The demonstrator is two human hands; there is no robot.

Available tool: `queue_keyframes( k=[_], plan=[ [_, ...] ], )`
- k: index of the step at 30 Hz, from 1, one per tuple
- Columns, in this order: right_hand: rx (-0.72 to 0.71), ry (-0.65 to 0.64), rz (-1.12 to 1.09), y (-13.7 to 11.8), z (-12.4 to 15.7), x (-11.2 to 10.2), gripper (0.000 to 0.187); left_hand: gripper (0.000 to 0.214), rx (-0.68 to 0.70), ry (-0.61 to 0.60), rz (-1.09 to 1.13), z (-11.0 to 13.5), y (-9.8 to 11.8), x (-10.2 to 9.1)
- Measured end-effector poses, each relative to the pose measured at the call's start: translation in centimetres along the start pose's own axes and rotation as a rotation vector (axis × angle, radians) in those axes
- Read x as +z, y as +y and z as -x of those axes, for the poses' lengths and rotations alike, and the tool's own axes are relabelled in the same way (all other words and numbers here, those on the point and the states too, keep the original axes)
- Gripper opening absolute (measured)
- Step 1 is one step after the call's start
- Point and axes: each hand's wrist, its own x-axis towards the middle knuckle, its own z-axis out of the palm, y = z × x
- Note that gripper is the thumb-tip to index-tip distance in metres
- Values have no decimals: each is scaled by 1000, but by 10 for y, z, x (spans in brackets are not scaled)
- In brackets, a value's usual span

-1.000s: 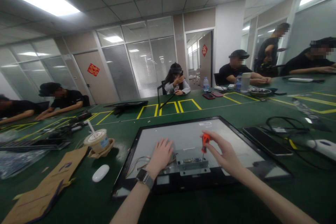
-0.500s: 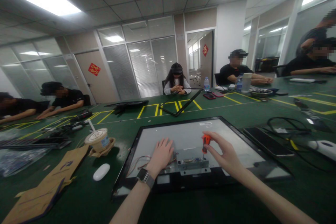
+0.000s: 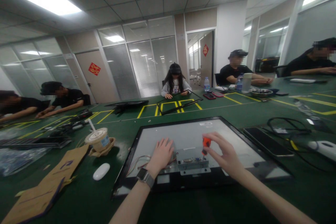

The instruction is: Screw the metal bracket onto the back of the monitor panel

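A monitor panel lies back side up on the green table, with a metal circuit-board bracket near its front edge. My left hand rests flat on the panel beside the bracket, fingers spread, a watch on its wrist. My right hand pinches a small orange-handled screwdriver, held upright with its tip down on the bracket. Thin coloured wires run out to the left of my left hand.
A lidded paper cup with a straw, a white mouse and a brown paper bag lie to the left. A black phone, black cables and a white device lie to the right. Several people sit around the table's far side.
My hands have barely moved; the screwdriver sits slightly lower. The person across the table has laid a black frame down flat. A standing person at the far right has left the view.
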Motion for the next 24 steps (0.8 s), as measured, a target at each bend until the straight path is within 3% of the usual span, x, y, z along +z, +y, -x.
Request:
queue_keyframes(
  k=[4, 10, 24],
  plan=[
    [24, 60, 49, 2, 1, 1, 30, 43, -24, 27, 9, -2, -2, 6],
    [104, -29, 10, 8, 8, 2, 37, 45, -28, 46, 22, -4, -5, 12],
    [36, 42, -11, 2, 2, -3, 32, 45, -33, 31, 26, -2, -2, 7]
  ],
)
